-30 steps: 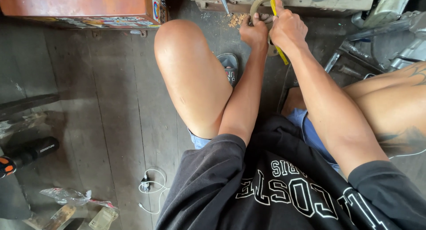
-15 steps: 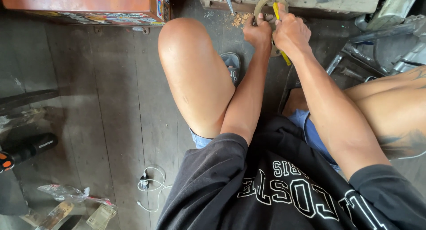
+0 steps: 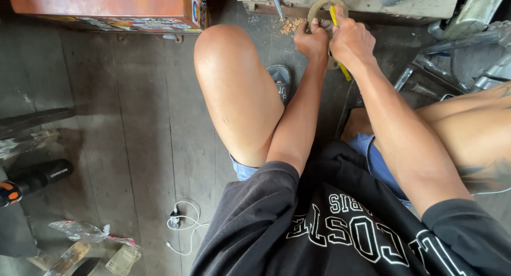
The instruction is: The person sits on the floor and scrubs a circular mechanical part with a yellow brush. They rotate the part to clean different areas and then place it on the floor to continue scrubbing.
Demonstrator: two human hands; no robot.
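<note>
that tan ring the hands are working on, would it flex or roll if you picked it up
The tan ring looks flat, thin and probably wooden, given the shavings beside it, so likely stiff and light. Being round, it might roll on edge but should lie still when flat. The left hand pins it while the right hand holds a yellow tool, suggesting it shifts if unheld.

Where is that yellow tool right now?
In the head view, top centre: the yellow tool is gripped in the right hand, against the wooden ring.

Ring (image 3: 319, 3) lower half hidden behind hands; top edge crops workbench (image 3: 362, 2).
</note>
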